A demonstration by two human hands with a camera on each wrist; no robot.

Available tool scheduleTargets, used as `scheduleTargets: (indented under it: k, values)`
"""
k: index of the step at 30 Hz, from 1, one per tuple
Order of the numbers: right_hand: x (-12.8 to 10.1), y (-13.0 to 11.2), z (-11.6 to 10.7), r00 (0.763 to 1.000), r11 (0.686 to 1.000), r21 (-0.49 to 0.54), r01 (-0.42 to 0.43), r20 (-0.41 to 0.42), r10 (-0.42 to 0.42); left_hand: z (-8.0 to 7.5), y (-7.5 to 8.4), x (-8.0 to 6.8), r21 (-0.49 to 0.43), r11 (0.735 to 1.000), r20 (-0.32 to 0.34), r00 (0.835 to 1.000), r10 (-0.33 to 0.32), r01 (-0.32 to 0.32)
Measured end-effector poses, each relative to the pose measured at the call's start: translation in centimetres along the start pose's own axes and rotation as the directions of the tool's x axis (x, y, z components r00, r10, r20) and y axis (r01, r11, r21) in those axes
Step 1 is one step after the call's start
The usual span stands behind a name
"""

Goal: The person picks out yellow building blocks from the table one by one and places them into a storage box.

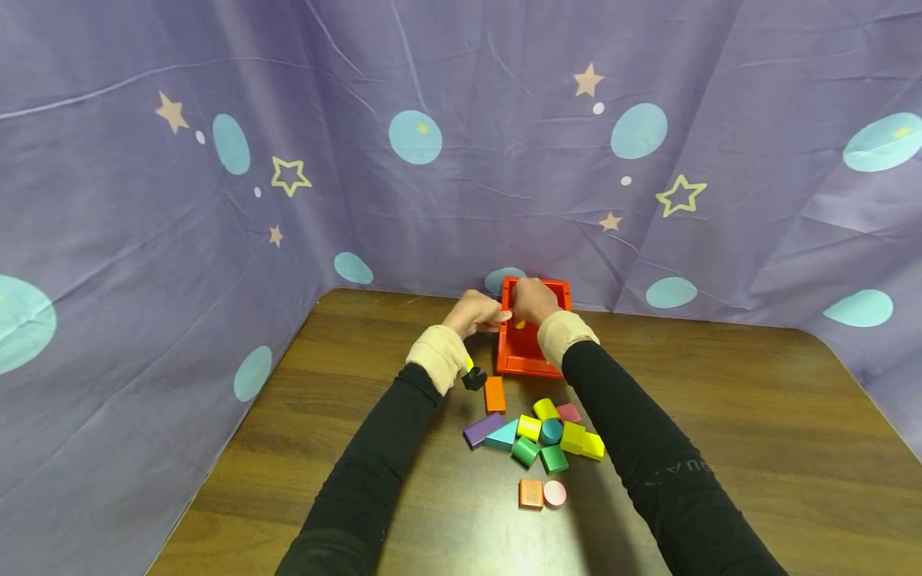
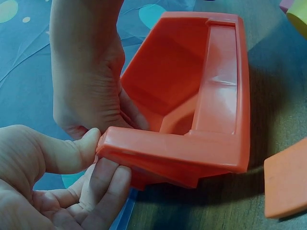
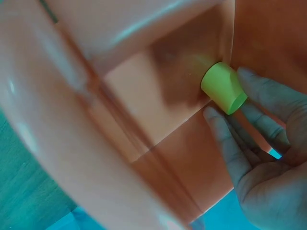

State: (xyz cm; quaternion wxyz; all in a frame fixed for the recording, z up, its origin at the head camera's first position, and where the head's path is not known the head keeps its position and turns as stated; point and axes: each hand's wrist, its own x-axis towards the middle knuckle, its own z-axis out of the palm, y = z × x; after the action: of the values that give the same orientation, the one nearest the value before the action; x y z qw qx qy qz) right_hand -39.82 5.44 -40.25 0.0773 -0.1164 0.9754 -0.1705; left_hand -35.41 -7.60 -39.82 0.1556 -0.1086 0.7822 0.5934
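Head view: looking down at a wood-grain table [image 1: 735,416] and a red plastic bin [image 1: 529,367] at its far edge, right by the purple starry curtain [image 1: 475,216]. Gripping the bin's left wall with the left hand [image 1: 475,310], thumb on the rim and fingers tucked under it, so bracing it, at a guess. Using the right hand [image 1: 535,301] inside the bin, down around a yellow cylinder block [image 3: 220,87] toward the left side. Touching it, going by the right wrist view, but not managing to tell a firm pinch from a release.

Probably being at the placing step, so setting that cylinder down in the bin. Not spotting any other block in there, at least in the visible part. Seeing plenty on the near side, though: an orange rectangular block [image 1: 495,394] closest to the bin, a purple rectangular block [image 1: 483,430] and a teal triangular block [image 1: 503,435] on the left, and nearest of all an orange square block [image 1: 531,494] beside a pale pink round block [image 1: 554,494].

Next move, probably calling for freeing the right fingers without tipping the cylinder, then maybe going for the orange rectangular one, lying handiest.
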Motion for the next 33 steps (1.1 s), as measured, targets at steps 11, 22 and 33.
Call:
scheduleTargets:
  k: [11,22,33]
  values:
    - [-0.8,-0.1,-0.9,1.000,1.000,-0.007,0.010,-0.007,-0.010,0.0,0.1,0.0,0.024,1.000,-0.026,1.000,-0.008,0.009]
    - [-1.0,-0.1,-1.8,0.999,0.997,-0.064,0.038,0.000,-0.038,-0.1,-0.2,0.2,-0.008,1.000,-0.007,1.000,0.002,-0.002]
    - [-1.5,-0.2,-3.8,0.994,0.987,-0.119,0.110,0.013,-0.109,0.2,-0.1,0.1,0.004,1.000,-0.031,1.000,0.002,-0.002]
